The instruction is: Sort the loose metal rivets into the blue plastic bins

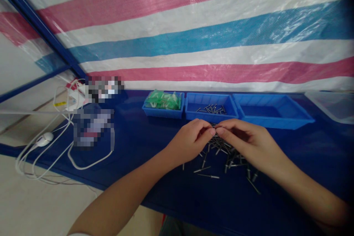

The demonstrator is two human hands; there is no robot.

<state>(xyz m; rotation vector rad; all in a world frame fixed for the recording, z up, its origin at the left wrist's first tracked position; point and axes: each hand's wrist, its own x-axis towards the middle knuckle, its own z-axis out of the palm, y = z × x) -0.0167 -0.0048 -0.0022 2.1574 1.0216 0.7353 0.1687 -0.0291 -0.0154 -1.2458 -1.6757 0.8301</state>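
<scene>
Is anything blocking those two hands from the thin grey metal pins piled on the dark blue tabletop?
Nothing visible: the left hand and right hand are at the thin grey metal pins; blue plastic bins stand beyond.

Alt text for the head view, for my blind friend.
The left hand and right hand pinch close together over scattered pop rivets on a blue table. Behind, three blue bins stand in a row, one with green packets, one with metal pins.

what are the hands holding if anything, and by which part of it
Can't tell: the left hand and right hand are pinched close together at the pile of metal pins, hiding whatever may be between them.
</scene>
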